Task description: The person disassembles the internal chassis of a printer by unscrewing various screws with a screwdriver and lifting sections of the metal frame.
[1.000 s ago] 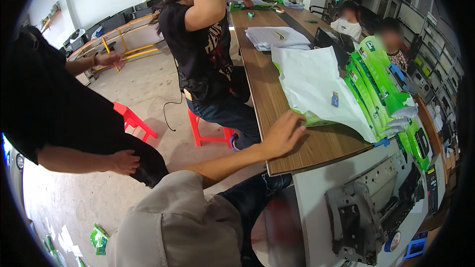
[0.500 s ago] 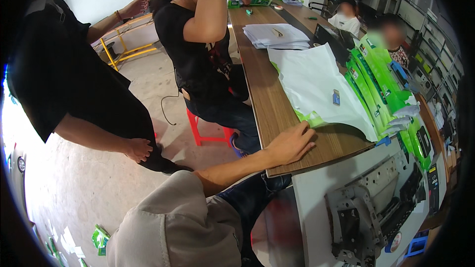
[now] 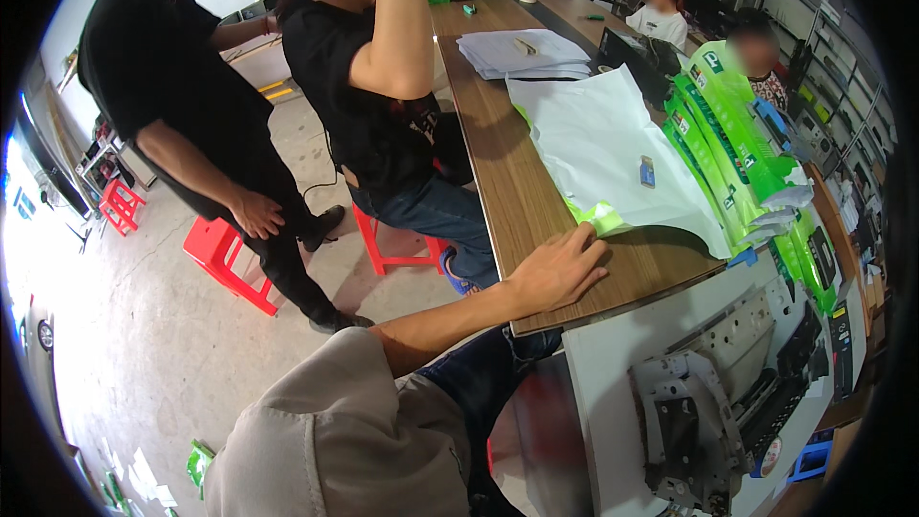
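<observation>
My left hand point(image 3: 558, 271) lies palm down on the near corner of the brown wooden table point(image 3: 507, 172), fingers loosely spread and holding nothing. Its fingertips are beside the torn green edge of a large white sheet point(image 3: 593, 124), spread on the tabletop with its near side curling up. On that sheet lies a small blue-and-white block point(image 3: 648, 172), perhaps an eraser. Right of the sheet, several green printed wrappers point(image 3: 713, 148) overlap in a pile. My right hand is out of the picture.
Metal brackets point(image 3: 684, 412) lie on a white surface point(image 3: 613, 373) at the near right. A stack of papers point(image 3: 522, 53) sits farther up the table. A seated person point(image 3: 335, 86) and a standing person point(image 3: 182, 96) are at the left, near red stools point(image 3: 225, 263).
My view has shifted, bringing red stools into sight at the left. The standing person appears farther right and more upright. My left hand stays on the table corner.
</observation>
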{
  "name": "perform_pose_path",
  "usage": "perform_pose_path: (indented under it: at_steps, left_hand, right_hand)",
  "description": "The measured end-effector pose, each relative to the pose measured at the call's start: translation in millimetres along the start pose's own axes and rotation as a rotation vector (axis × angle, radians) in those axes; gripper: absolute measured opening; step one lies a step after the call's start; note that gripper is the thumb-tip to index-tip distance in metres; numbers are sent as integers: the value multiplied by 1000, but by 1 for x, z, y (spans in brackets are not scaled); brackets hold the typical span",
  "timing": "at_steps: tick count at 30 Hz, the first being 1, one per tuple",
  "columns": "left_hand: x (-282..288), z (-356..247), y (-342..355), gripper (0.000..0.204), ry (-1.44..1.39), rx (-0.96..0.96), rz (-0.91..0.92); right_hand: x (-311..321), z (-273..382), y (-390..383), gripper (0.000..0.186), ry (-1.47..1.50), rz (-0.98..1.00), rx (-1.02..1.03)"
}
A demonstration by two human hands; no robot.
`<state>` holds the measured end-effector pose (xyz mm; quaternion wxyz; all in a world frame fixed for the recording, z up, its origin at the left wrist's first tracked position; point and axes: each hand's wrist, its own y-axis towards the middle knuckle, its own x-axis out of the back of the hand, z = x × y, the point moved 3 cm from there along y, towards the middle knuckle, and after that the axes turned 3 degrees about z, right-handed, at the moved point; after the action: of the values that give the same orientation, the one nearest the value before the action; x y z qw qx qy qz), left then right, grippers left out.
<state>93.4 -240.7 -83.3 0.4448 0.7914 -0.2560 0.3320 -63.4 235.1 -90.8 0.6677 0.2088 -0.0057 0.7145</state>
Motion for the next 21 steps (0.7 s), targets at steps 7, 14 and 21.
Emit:
perform_pose_path:
  at_steps: [7,14,21]
  left_hand:
    - [2,-1,0,33,-3,-15,-4]
    - [2,-2,0,33,-4,-17,4]
    - [1,-1,0,33,3,-19,-6]
  right_hand:
    - [1,-2,0,44,-44,10,14]
    - [2,-2,0,45,-54,2,-16]
    - [2,-2,0,45,-63,8,-12]
